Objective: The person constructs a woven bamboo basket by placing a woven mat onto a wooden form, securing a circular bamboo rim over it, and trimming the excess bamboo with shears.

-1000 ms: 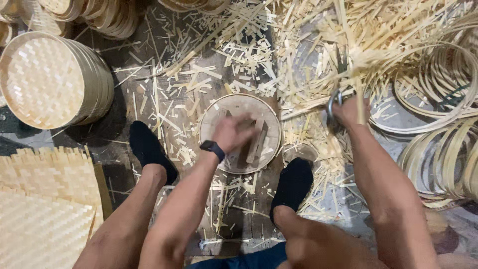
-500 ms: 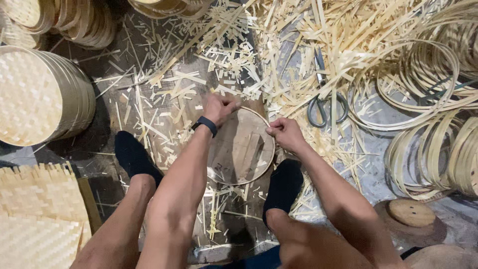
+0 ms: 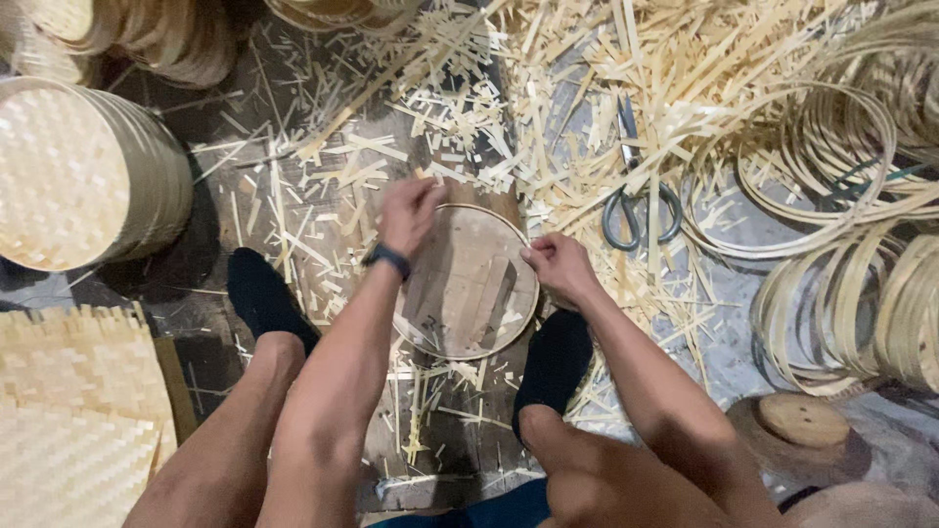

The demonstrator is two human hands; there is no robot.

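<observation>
A round wooden disc with a thin bamboo hoop around its rim [image 3: 469, 288] lies on the floor between my two black-socked feet. My left hand [image 3: 409, 210], with a dark band on the wrist, grips the hoop at the disc's upper left edge. On the right edge, my right hand [image 3: 556, 264] pinches the same hoop. Grey scissors [image 3: 636, 200] lie on the floor to the right of my right hand, untouched.
Bamboo strips and offcuts [image 3: 587, 88] litter the floor ahead. A stack of round woven lids [image 3: 73, 171] stands at left, flat woven mats [image 3: 68, 420] at lower left. Coiled bamboo hoops [image 3: 851, 225] pile up at right. A round wooden block [image 3: 802, 420] sits at lower right.
My right hand left the scissors on the floor and came to the disc's right edge. My left hand shifted from the disc's face to its upper left rim.
</observation>
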